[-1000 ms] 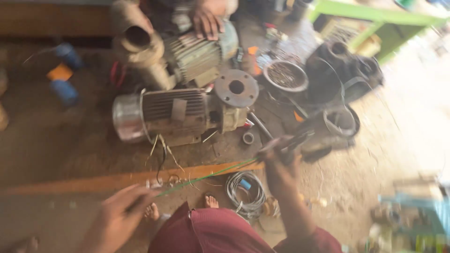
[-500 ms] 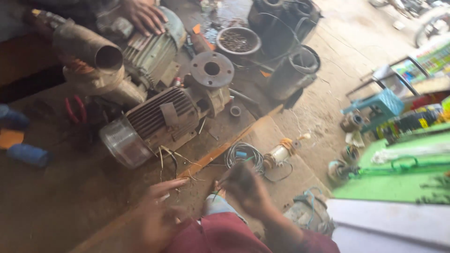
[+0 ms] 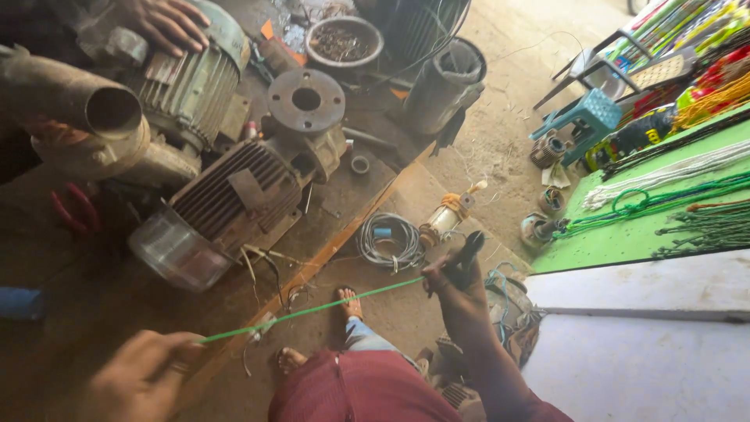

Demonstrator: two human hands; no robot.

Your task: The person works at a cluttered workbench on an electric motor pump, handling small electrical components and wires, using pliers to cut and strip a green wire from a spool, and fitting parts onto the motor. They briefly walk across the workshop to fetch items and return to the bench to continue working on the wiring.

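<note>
Dusty workshop floor below us; we stretch a green wire (image 3: 312,311) taut between our hands, left hand (image 3: 144,375) pinching one end, right hand (image 3: 457,285) gripping the other with a dark tool (image 3: 469,254). Beyond, a round bowl (image 3: 342,41) holds blurry scrap; our left wrist is cut off.

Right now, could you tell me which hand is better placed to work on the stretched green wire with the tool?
Probably the right hand: it already grips the dark tool at the green wire; the left hand only pinches the wire's other end.
</note>
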